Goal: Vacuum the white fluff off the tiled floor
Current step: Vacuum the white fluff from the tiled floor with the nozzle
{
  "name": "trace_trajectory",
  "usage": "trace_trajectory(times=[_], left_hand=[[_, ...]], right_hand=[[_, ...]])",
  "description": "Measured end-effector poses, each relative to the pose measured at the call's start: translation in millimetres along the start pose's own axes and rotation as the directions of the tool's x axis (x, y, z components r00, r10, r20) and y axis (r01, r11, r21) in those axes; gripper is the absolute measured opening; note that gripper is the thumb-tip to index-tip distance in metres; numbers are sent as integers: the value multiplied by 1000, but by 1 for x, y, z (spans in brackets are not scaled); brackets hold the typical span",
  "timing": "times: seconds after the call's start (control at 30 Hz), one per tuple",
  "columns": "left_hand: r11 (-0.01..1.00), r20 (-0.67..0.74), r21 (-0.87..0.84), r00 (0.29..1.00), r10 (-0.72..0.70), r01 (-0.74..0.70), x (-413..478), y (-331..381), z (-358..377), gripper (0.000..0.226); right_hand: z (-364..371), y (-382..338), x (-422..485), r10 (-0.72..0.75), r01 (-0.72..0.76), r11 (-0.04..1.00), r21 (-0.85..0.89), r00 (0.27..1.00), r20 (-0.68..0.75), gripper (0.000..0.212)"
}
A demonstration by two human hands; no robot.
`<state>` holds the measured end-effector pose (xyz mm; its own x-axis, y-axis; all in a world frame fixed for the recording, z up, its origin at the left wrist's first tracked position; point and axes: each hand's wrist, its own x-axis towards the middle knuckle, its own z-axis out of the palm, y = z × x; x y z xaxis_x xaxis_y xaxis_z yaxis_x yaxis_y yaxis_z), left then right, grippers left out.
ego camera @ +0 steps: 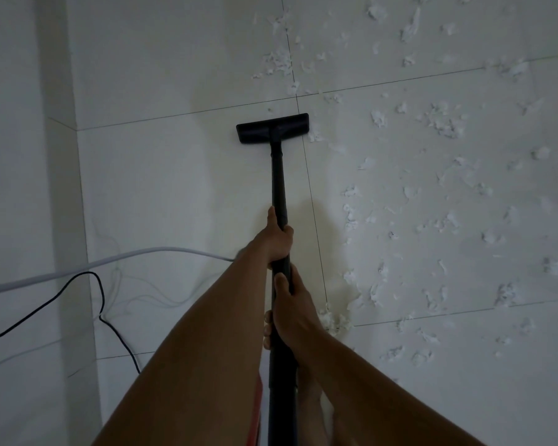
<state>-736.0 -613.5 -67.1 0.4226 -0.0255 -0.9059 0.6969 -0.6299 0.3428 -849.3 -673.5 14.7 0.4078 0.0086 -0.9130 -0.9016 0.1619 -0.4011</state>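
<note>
Head view: my left grip (279, 241) is curled tight round the black wand (278, 185), and my right grip (292, 312) is wrapped round it nearer me. The nozzle (273, 128) sits flat on the floor (174, 175). Fluff (438, 123) lies scattered to its right, the nearest tuft just beside its right end. A black cable (101, 294) trails at left.

No text, label, brand mark or number can be read anywhere in this dim, soft view. The vacuum tube (279, 181) and its floor head (273, 128) show only plain black surfaces, and the floor tiles (174, 172) show only thin joint lines.
</note>
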Motion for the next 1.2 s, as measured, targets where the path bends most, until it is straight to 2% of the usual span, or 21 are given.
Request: trace_trajectory(times=[0.13, 0.43, 0.67, 0.77, 0.9, 1.2], left_hand=[[1000, -21, 8, 1000, 12, -11, -4, 4, -4, 72], [1000, -18, -12, 1000, 19, -19, -44, -6, 9, 72], [1000, 9, -21, 1000, 8, -8, -75, -27, 41, 72], [1000, 30, -20, 999, -15, 15, -81, -40, 55, 72], [999, 54, -20, 998, -31, 33, -82, -54, 72, 72], [999, 66, -4, 997, -36, 36, -72, -51, 75, 72]], right_hand=[[2, -7, -6, -38, 38, 999, 18, 999, 11, 36], [-9, 4, -50, -24, 23, 1000, 17, 999, 46, 29], [-21, 35, -84, -42, 41, 994, -102, 999, -1, 35], [-23, 54, -88, -47, 30, 978, -205, 996, -77, 21], [-24, 85, -80, -56, 16, 960, -279, 989, -139, 44], [-31, 80, -73, -24, 0, 971, -240, 995, -95, 54]])
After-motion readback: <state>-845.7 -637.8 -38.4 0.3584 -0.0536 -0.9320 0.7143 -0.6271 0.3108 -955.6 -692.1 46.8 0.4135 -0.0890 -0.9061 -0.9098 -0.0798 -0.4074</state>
